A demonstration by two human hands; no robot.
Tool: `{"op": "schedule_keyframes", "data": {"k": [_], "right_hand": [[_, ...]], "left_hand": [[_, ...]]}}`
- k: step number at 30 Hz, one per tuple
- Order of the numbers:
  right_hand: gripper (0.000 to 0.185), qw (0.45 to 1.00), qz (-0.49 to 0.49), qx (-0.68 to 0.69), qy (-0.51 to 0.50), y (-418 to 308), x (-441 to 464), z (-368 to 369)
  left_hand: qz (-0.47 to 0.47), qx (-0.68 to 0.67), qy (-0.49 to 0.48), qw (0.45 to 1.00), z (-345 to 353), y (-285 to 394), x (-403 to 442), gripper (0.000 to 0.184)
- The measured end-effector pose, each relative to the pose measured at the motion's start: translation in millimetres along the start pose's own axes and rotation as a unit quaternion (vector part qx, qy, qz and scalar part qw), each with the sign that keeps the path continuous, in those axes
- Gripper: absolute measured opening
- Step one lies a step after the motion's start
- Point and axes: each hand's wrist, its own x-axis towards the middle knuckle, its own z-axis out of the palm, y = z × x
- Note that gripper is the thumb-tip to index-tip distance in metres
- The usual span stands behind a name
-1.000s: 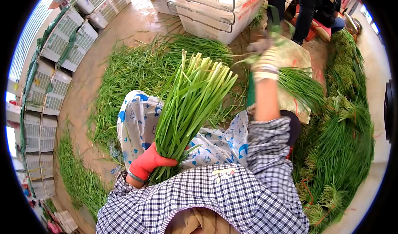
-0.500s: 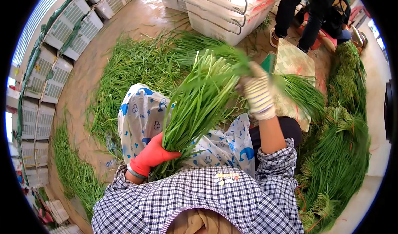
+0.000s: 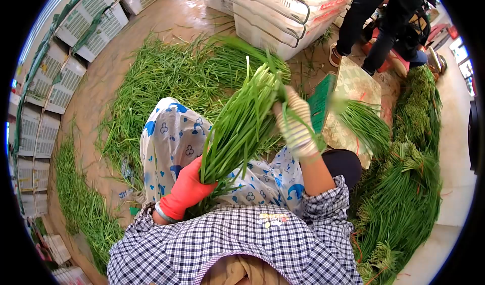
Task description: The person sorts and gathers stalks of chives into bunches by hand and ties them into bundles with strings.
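A thick bunch of green chives (image 3: 237, 128) leans over my lap, pale stem ends pointing up and away. My left hand (image 3: 187, 190), in a red glove, is wrapped round its lower, leafy part. At the upper right side of the bunch is my right hand (image 3: 297, 126), in a striped white glove, with its fingers curled on a few loose blades that trail past the glove. Some blades there are smeared by motion. Beneath the bunch, a white plastic apron (image 3: 174, 133) with blue prints covers my knees.
Loose chives (image 3: 161, 83) lie heaped on the floor ahead. Tied bunches (image 3: 404, 199) are piled at right, beside a board (image 3: 361, 90) with another bunch on it. Stacked white crates (image 3: 278, 17) stand ahead, more crates (image 3: 43, 128) line the left. A person (image 3: 374, 22) stands at upper right.
My right hand has moved slightly left and down along the bunch. My left hand keeps its grip. The whole view has shifted slightly.
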Motion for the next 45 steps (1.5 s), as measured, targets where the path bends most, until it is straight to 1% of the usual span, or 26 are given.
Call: {"op": "schedule_keyframes", "data": {"k": [2, 4, 5, 7, 9, 11, 12, 14, 17, 19, 22, 25, 26, 27, 28, 29, 31, 33, 34, 36, 38, 39, 41, 42, 43, 45], "right_hand": [[0.023, 0.954, 0.012, 0.286, 0.088, 17, 20, -13], [0.017, 0.894, 0.078, 0.423, 0.127, 35, 32, -45], [0.017, 0.887, 0.136, 0.423, 0.128, 36, 36, -65], [0.019, 0.842, 0.113, 0.507, 0.147, 6, 32, -80], [0.028, 0.947, 0.095, 0.305, -0.041, -29, 23, -87], [0.036, 0.955, 0.071, 0.253, -0.14, -53, 13, -60], [0.043, 0.985, 0.018, 0.079, -0.153, -51, 16, -54], [0.055, 0.964, -0.049, -0.198, -0.168, -57, 20, -47], [0.044, 0.964, -0.099, -0.22, -0.115, -49, 13, -27], [0.039, 0.979, -0.06, -0.146, -0.132, -28, 12, -10], [0.026, 0.985, -0.072, -0.156, -0.017, -10, 7, 1], [0.018, 0.976, -0.028, -0.17, 0.137, -1, 21, -26], [0.017, 0.987, 0.024, 0.016, 0.157, 23, 27, -41], [0.017, 0.956, 0.065, 0.204, 0.198, 46, 34, -57], [0.018, 0.916, 0.031, 0.362, 0.168, 76, 39, -75], [0.016, 0.901, 0.108, 0.406, 0.106, 70, 35, -87], [0.013, 0.929, -0.041, 0.359, -0.075, 55, 37, -81], [0.024, 0.96, -0.081, 0.215, -0.159, 3, 27, -40], [0.027, 0.954, -0.062, 0.186, -0.225, -14, 20, -18], [0.031, 0.937, -0.147, 0.054, -0.313, -41, 14, 24], [0.033, 0.91, -0.267, -0.022, -0.316, -39, 8, 62], [0.034, 0.91, -0.285, 0.003, -0.302, -27, 3, 77], [0.033, 0.942, -0.129, 0.185, -0.25, -10, -7, 94], [0.033, 0.931, -0.045, 0.281, -0.231, -7, -11, 92], [0.023, 0.882, 0.09, 0.418, -0.196, -5, -19, 90], [0.013, 0.726, 0.064, 0.662, -0.174, 12, -13, 84]], "left_hand": [[-0.009, -0.008, 0.011, 1.0, -2, 1, -3, 0.065], [-0.009, -0.001, 0.032, 0.999, -1, -1, -7, 0.065], [-0.005, 0.009, 0.045, 0.999, -1, -2, -7, 0.065], [0.008, 0.039, 0.054, 0.998, -1, -8, -9, 0.066], [0.022, 0.072, 0.057, 0.996, -1, -9, -8, 0.068], [0.073, 0.168, 0.062, 0.981, 0, 1, -6, 0.07], [0.073, 0.168, 0.061, 0.981, -1, 5, -6, 0.07], [0.082, 0.261, 0.067, 0.959, -4, 13, -5, 0.084], [0.082, 0.345, 0.07, 0.932, -19, 23, -7, 0.084], [0.092, 0.374, 0.082, 0.919, -29, 28, -4, 0.084], [0.102, 0.45, 0.059, 0.885, -44, 34, -2, 0.084], [0.119, 0.501, 0.07, 0.854, -62, 29, -5, 0.082], [0.112, 0.503, 0.072, 0.854, -69, 28, -6, 0.082], [0.115, 0.525, 0.059, 0.841, -76, 28, -8, 0.082], [0.117, 0.546, 0.045, 0.829, -82, 27, -9, 0.082], [0.119, 0.565, 0.029, 0.816, -87, 24, -11, 0.083], [0.126, 0.601, 0.032, 0.789, -90, 14, -14, 0.081], [0.159, 0.614, 0.024, 0.773, -90, 12, -10, 0.078], [0.166, 0.635, 0.02, 0.754, -90, 11, -8, 0.075], [0.171, 0.634, 0.012, 0.754, -90, 11, -7, 0.073], [0.164, 0.637, -0.004, 0.753, -91, 14, -7, 0.071], [0.16, 0.639, -0.003, 0.753, -91, 12, -8, 0.071], [0.14, 0.641, 0.016, 0.754, -90, 5, -8, 0.071], [0.138, 0.64, 0.016, 0.756, -91, 5, -7, 0.071], [0.137, 0.625, 0.034, 0.768, -91, 3, -7, 0.072], [0.143, 0.607, 0.051, 0.78, -91, -1, -7, 0.072]]}}
